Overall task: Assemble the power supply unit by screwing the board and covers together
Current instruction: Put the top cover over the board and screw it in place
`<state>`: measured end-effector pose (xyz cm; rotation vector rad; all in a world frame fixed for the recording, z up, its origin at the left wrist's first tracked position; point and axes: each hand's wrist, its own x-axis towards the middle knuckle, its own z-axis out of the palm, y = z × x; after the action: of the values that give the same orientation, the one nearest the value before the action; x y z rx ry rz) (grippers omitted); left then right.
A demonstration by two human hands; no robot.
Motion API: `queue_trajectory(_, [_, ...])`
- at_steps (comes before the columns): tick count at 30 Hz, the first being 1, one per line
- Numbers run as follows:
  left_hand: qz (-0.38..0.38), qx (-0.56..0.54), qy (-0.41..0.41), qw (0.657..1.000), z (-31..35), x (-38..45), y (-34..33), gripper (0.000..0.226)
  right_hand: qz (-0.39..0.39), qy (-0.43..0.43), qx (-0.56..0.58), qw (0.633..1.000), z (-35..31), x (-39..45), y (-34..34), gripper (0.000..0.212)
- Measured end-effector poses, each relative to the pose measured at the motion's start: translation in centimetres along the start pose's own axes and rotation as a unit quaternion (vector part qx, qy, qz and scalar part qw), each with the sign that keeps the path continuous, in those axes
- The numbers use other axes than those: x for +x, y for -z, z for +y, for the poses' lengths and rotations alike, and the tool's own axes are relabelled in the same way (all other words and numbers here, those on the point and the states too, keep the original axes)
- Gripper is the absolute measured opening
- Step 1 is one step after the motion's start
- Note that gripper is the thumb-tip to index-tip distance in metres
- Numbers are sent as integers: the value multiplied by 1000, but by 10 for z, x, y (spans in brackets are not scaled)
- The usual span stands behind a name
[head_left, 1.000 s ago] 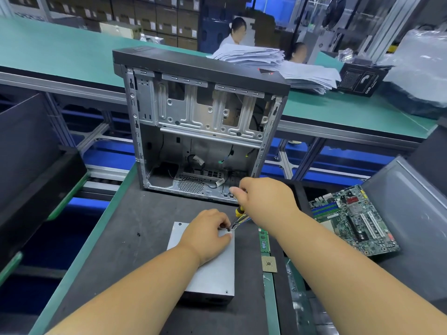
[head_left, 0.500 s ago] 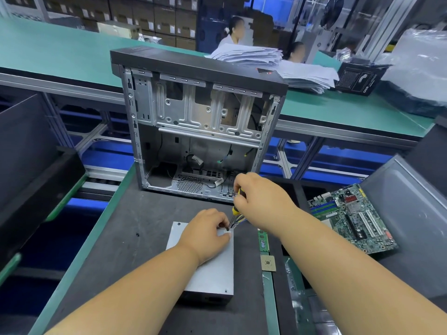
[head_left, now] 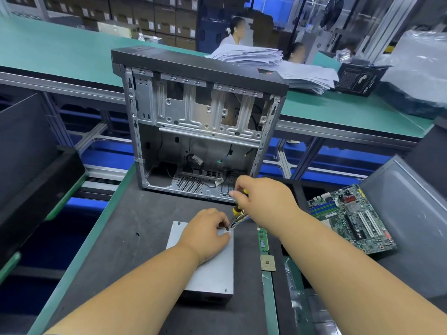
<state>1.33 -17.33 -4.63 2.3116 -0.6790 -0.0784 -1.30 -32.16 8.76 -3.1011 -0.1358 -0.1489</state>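
The left hand (head_left: 205, 232) covers much of the top of the power supply unit (head_left: 208, 274), so the far right corner, where the work goes on, is largely hidden. Its fingertips are curled down at that corner; they seem to pinch a small dark screw, though it is too small to be sure. The right hand (head_left: 262, 201) is clenched round a screwdriver (head_left: 238, 209), of which only a bit of yellow and black handle shows between the fingers; the shaft slants down and left to the same corner, and the tip is lost among the fingers. A bundle of coloured wires (head_left: 242, 218) leaves the unit there, partly behind the right hand.

The unit lies flat on the dark mat (head_left: 125, 228), just in front of the open computer case (head_left: 198, 126), its long axis running from the person toward the case. To the right lie a memory stick (head_left: 263, 240), a processor chip (head_left: 267, 263) and a motherboard (head_left: 350, 217).
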Motion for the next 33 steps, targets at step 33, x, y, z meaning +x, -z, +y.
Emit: queue_trajectory(33, [-2,-1,2,1000,-2,1,-3,13,6,-45,-4,999,0,-2,-3,34])
